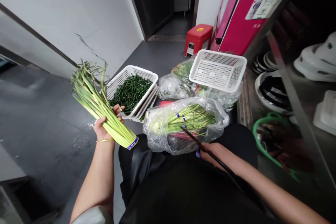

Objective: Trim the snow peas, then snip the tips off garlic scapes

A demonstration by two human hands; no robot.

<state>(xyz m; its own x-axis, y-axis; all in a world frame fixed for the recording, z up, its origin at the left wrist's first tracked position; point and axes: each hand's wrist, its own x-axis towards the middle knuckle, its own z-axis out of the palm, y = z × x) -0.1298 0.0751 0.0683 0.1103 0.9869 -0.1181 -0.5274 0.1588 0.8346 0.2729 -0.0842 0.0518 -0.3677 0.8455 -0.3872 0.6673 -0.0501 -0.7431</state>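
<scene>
My left hand (107, 124) is closed round a bunch of garlic scapes (105, 112), raised at the left. Purple tape (133, 143) binds its pale end, and the thin, curling green tips point up and away. My right hand (214, 154) is closed on a long, thin dark tool (191, 135); its kind I cannot make out. A small purple-blue piece (198, 152) shows at my right fingers. The tool's tip overlaps a clear plastic bag (157, 140) before my lap, where more purple-taped garlic scapes (173, 120) lie.
Green chillies (132, 92) fill the top of several stacked white baskets (147, 71). Another white basket (217, 70) rests on bagged vegetables (181, 71). Behind stands a red stool (199, 36). To the right are a green basket (262, 147) and a metal shelf (294, 101) with dishes.
</scene>
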